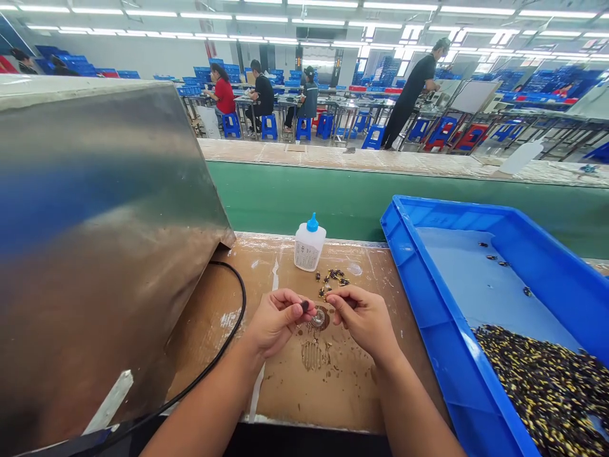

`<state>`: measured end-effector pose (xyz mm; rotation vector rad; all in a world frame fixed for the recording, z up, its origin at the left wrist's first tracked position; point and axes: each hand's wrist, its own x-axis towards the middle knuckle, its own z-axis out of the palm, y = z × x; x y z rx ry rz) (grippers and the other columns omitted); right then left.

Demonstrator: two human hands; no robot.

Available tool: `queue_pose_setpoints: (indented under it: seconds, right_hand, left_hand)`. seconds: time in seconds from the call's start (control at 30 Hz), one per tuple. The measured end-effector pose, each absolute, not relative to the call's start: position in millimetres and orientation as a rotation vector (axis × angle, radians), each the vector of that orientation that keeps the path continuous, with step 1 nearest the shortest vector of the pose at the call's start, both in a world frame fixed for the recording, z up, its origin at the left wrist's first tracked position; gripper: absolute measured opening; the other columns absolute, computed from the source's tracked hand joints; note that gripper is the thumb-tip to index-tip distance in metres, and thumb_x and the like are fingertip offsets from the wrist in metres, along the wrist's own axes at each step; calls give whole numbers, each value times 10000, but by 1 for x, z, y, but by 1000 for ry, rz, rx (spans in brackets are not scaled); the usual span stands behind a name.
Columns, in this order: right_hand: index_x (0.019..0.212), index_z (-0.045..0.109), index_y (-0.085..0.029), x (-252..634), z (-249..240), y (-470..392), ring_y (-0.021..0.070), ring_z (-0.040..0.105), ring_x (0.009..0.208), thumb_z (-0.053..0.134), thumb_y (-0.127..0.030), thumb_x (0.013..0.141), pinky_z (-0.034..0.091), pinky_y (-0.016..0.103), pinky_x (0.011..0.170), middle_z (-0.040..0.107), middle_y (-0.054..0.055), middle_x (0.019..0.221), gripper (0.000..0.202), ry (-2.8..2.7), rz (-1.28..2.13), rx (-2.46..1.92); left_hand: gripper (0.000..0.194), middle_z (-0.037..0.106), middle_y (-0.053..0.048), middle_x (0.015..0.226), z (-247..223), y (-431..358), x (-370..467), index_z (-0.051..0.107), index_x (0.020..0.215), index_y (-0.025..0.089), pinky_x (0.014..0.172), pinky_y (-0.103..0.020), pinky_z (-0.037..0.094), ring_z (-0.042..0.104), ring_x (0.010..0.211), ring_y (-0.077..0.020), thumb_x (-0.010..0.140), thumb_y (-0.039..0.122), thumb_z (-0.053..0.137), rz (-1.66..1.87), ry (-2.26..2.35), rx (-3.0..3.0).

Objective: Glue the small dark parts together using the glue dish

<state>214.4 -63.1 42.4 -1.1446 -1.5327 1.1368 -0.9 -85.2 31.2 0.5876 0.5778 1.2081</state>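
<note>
Facing each other, left fingers (291, 313) pinching a dark piece (305, 306), right fingers (346, 306) pinched together, contents unclear

a brown bench (340, 397) — on it: white bottle (307, 252), small dark pieces (337, 273), black cable (244, 293), blue tray (431, 317)

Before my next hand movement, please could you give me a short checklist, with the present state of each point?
1. Left hand pinches the dark piece: ok.
2. Right hand holds a part in its pinched fingertips: cannot tell, too small.
3. White bottle stands upright: ok.
4. Small parts near the bottle are gathered in a container: not ok, they lie loose.
5. Work surface is free of marks: not ok, spotted.
</note>
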Motion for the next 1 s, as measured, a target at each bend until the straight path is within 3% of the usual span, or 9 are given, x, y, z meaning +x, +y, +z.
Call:
queue_pose_setpoints:
  seconds: [0.17, 0.3, 0.4, 0.53, 0.6, 0.73, 0.8, 0.9, 1.0]
  right_hand:
    - [1075, 840, -177, 216, 38, -57, 210, 720, 674, 742, -678, 949, 614, 341, 647, 815, 110, 869, 526, -1545, 1269, -1186]
    - [1292, 796, -192, 218, 35, -55, 297, 807, 1044, 806, -620, 926, 686, 432, 909, 813, 149, 1201, 564, -1473, 1400, -1117]
    - [1373, 763, -215, 219, 36, -55, 371, 717, 1313, 906, -548, 859, 661, 510, 1048, 729, 159, 1417, 629, -1375, 1448, -1053]
    - [1144, 862, -207, 221, 40, -54, 389, 480, 1562, 900, -553, 865, 622, 513, 1123, 779, 173, 1307, 447, -1461, 1377, -1102]
    - [1080, 869, -207, 223, 41, -54, 378, 539, 1518, 873, -580, 886, 650, 475, 1073, 795, 172, 1263, 420, -1479, 1378, -1087]
    - [1047, 840, -196, 226, 40, -54, 291, 809, 1037, 855, -606, 899, 688, 401, 900, 826, 136, 1074, 436, -1417, 1343, -1068]
    - [1110, 833, -192, 227, 38, -54, 234, 796, 821, 835, -619, 910, 671, 361, 771, 822, 114, 968, 471, -1432, 1275, -1109]
    - [1263, 798, -180, 229, 33, -50, 125, 620, 562, 795, -621, 939, 578, 303, 596, 817, 108, 952, 547, -1415, 1179, -1168]
    - [1279, 785, -173, 235, 26, -40, 102, 551, 599, 767, -600, 960, 513, 264, 557, 813, 142, 1108, 534, -1291, 1153, -1165]
  left_hand:
    - [365, 831, -71, 863, 33, -85, -1, 775, 750, 139, 709, -180, 621, 776, 731, -124, 625, 288, 1084, 1245, 574, 556]
    - [369, 828, -55, 853, 35, -85, -1, 771, 740, 145, 719, -159, 622, 772, 734, -105, 620, 297, 1086, 1276, 580, 528]
    - [372, 823, -41, 851, 36, -85, 0, 770, 746, 148, 728, -144, 624, 778, 761, -100, 621, 304, 1084, 1301, 581, 517]
    - [357, 820, -29, 854, 37, -84, -1, 774, 753, 159, 737, -130, 623, 782, 779, -95, 635, 302, 1079, 1344, 570, 512]
    - [350, 819, -27, 853, 37, -84, -1, 774, 752, 162, 735, -124, 620, 784, 783, -94, 640, 297, 1077, 1353, 564, 505]
    - [343, 824, -30, 867, 38, -83, -2, 779, 759, 166, 739, -117, 618, 787, 790, -94, 640, 286, 1077, 1360, 563, 482]
    - [346, 824, -32, 864, 39, -83, -2, 781, 757, 167, 735, -116, 621, 789, 791, -97, 630, 284, 1080, 1369, 572, 467]
    - [351, 827, -38, 862, 41, -82, -2, 787, 756, 166, 729, -119, 626, 791, 791, -102, 615, 285, 1086, 1379, 582, 449]
    - [353, 829, -45, 862, 42, -81, -1, 791, 757, 165, 732, -122, 628, 790, 791, -104, 611, 288, 1088, 1388, 591, 445]
